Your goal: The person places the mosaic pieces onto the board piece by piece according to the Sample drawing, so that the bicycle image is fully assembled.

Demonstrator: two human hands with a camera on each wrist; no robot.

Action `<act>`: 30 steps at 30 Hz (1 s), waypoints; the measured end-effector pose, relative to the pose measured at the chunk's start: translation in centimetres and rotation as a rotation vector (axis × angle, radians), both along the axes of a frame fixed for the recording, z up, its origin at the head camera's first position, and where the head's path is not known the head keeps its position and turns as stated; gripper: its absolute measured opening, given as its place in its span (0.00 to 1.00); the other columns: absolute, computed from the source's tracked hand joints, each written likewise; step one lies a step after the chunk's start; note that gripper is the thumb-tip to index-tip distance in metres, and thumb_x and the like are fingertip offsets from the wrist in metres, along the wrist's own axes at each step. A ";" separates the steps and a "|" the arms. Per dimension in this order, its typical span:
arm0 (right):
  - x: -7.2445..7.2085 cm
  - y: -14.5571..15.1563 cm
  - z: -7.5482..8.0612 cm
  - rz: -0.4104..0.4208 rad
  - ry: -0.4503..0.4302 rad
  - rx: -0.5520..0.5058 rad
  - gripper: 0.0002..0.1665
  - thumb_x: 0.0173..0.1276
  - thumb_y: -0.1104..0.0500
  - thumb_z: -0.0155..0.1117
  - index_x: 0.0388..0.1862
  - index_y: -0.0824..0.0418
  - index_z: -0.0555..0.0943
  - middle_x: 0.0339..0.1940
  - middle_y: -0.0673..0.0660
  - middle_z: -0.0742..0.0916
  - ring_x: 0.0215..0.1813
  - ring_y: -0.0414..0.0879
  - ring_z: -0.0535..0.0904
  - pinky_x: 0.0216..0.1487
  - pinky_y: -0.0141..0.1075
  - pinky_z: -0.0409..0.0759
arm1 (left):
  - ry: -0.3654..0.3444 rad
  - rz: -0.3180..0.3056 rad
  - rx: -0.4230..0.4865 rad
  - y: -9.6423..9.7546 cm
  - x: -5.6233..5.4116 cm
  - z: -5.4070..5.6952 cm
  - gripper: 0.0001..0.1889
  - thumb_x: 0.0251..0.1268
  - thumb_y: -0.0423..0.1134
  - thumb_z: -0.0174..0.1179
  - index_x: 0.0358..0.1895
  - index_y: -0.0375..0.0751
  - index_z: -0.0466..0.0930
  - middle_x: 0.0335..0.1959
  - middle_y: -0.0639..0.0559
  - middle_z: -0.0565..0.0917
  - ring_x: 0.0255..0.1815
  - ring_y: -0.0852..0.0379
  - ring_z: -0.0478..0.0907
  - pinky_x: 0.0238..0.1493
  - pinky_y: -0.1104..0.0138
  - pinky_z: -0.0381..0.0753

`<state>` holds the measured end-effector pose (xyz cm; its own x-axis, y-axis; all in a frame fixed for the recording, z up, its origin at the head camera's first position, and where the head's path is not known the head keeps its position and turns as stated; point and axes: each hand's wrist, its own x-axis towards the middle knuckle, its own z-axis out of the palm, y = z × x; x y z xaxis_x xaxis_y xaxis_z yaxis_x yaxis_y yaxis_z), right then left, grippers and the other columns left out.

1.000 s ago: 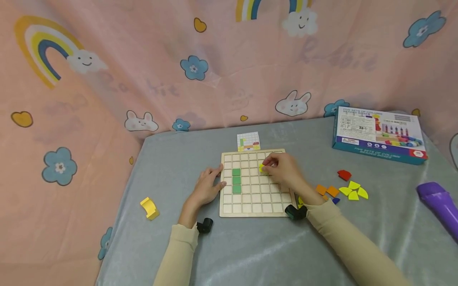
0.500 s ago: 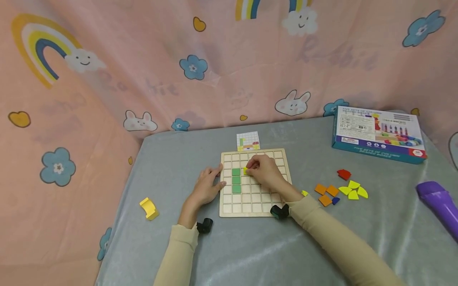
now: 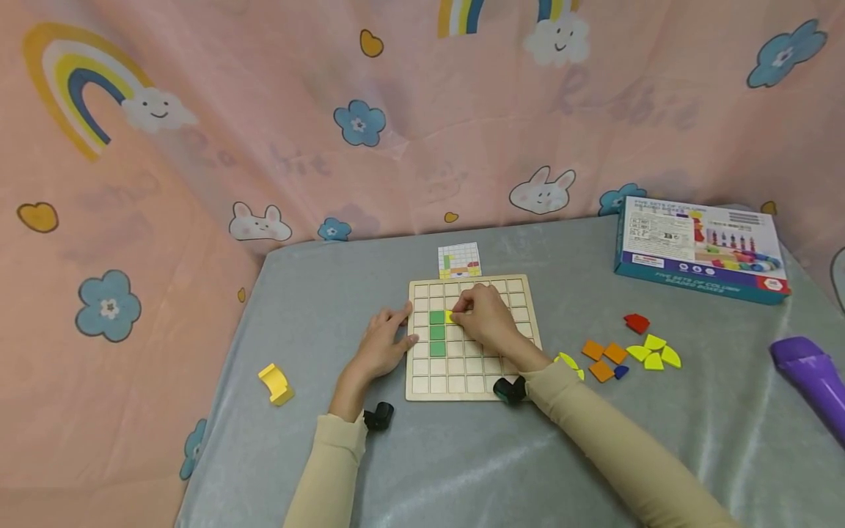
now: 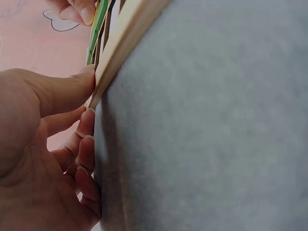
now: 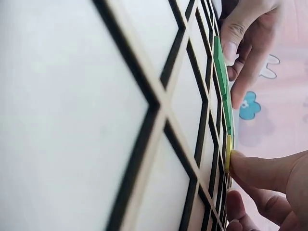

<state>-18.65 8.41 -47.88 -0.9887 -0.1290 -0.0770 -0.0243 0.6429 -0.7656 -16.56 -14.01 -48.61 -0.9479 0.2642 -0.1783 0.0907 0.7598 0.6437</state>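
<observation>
Yellow tile (image 5: 228,153): pinched in right hand (image 3: 485,319), at third column of wooden board (image 3: 456,364) | left hand (image 3: 379,343): thumb and index apart, touching board's left edge | green tiles (image 3: 437,333): three, board's second column | card (image 3: 459,260): just beyond board's far edge | orange tiles (image 3: 601,371), red piece (image 3: 637,323): right of board | yellow arch (image 3: 276,385): left of board

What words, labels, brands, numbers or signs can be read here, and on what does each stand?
"FIVE SETS OF COLUMN BEADED BOXES": front side of the box, apparently again on top.
The smaller print there: too small to read.
Pink curtain: faint, blurred lettering, perhaps "Rabbit".
Pattern card: no words legible.
Wooden board: no text seen.
</observation>
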 end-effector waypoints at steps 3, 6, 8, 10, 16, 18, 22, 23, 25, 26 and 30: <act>0.0 0.0 0.0 0.001 0.010 0.028 0.08 0.70 0.61 0.75 0.30 0.59 0.90 0.46 0.61 0.85 0.54 0.57 0.75 0.54 0.51 0.75 | 0.000 -0.001 -0.002 0.0 0.0 -0.1 0.34 0.80 0.42 0.61 0.84 0.45 0.62 0.64 0.41 0.76 0.67 0.42 0.67 0.70 0.44 0.66; 0.0 -0.1 0.0 0.000 0.017 0.040 0.09 0.70 0.61 0.75 0.29 0.60 0.90 0.46 0.61 0.85 0.54 0.57 0.75 0.55 0.51 0.75 | -0.001 -0.004 -0.004 -0.1 0.0 -0.1 0.34 0.80 0.42 0.61 0.84 0.45 0.61 0.64 0.41 0.76 0.68 0.42 0.67 0.71 0.44 0.66; 0.1 0.0 0.1 0.005 0.018 0.045 0.09 0.71 0.61 0.74 0.28 0.59 0.90 0.46 0.61 0.85 0.54 0.57 0.75 0.54 0.51 0.75 | 0.002 -0.008 -0.001 -0.1 0.1 -0.2 0.34 0.80 0.41 0.61 0.84 0.44 0.61 0.64 0.40 0.76 0.69 0.42 0.67 0.71 0.44 0.66; 0.2 0.1 0.2 0.012 0.017 0.040 0.09 0.71 0.61 0.74 0.29 0.59 0.90 0.46 0.60 0.85 0.54 0.56 0.75 0.53 0.50 0.76 | 0.002 -0.010 0.001 -0.1 0.1 -0.2 0.34 0.80 0.41 0.61 0.84 0.44 0.61 0.65 0.40 0.76 0.69 0.42 0.67 0.71 0.43 0.66; 0.9 1.7 0.9 0.040 0.038 -0.010 0.07 0.71 0.62 0.73 0.31 0.60 0.90 0.42 0.60 0.86 0.48 0.54 0.79 0.49 0.46 0.77 | 0.008 -0.010 0.004 0.0 0.1 -0.2 0.34 0.80 0.41 0.61 0.84 0.44 0.62 0.65 0.40 0.76 0.68 0.42 0.68 0.71 0.44 0.66; 1.2 2.7 1.1 0.043 0.043 -0.031 0.07 0.71 0.63 0.72 0.31 0.60 0.89 0.42 0.61 0.87 0.45 0.53 0.79 0.46 0.44 0.76 | 0.005 -0.009 0.004 0.1 0.1 -0.1 0.34 0.81 0.42 0.61 0.84 0.45 0.62 0.65 0.40 0.76 0.68 0.42 0.68 0.70 0.44 0.66; 2.1 5.1 1.2 0.044 0.054 -0.062 0.06 0.71 0.64 0.71 0.32 0.62 0.89 0.43 0.62 0.87 0.42 0.53 0.76 0.44 0.43 0.72 | 0.002 -0.005 0.008 0.1 0.1 0.0 0.34 0.80 0.42 0.61 0.84 0.45 0.61 0.65 0.41 0.76 0.68 0.42 0.67 0.70 0.44 0.66; 2.4 5.7 1.2 0.043 0.064 -0.057 0.06 0.71 0.64 0.72 0.32 0.62 0.89 0.43 0.62 0.87 0.42 0.52 0.75 0.45 0.42 0.71 | 0.001 -0.005 0.008 0.1 0.1 0.0 0.34 0.80 0.42 0.61 0.84 0.45 0.61 0.65 0.41 0.76 0.68 0.42 0.67 0.70 0.44 0.66; 3.0 7.0 1.2 0.039 0.078 -0.047 0.06 0.71 0.64 0.73 0.32 0.62 0.90 0.41 0.62 0.86 0.40 0.52 0.74 0.44 0.42 0.71 | -0.001 -0.006 0.007 0.1 0.0 0.0 0.34 0.81 0.42 0.61 0.85 0.45 0.61 0.65 0.41 0.76 0.68 0.42 0.67 0.71 0.44 0.66; 3.3 7.7 1.3 0.036 0.084 -0.045 0.05 0.70 0.65 0.73 0.32 0.63 0.90 0.40 0.62 0.86 0.40 0.52 0.73 0.43 0.42 0.70 | -0.003 -0.005 0.006 0.1 0.0 0.0 0.34 0.81 0.42 0.61 0.85 0.45 0.61 0.65 0.41 0.76 0.68 0.42 0.67 0.71 0.44 0.66; 4.6 9.9 1.4 0.016 0.061 0.004 0.04 0.69 0.63 0.75 0.34 0.63 0.91 0.36 0.59 0.83 0.40 0.52 0.72 0.42 0.41 0.68 | -0.007 0.002 0.001 0.1 0.0 -0.1 0.34 0.81 0.42 0.61 0.85 0.45 0.61 0.65 0.41 0.76 0.69 0.43 0.67 0.71 0.45 0.66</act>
<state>-14.02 18.31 -46.47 -0.9894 -0.1444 -0.0171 -0.0810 0.6454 -0.7595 -16.53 -13.91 -48.69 -0.9470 0.2626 -0.1849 0.0845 0.7591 0.6455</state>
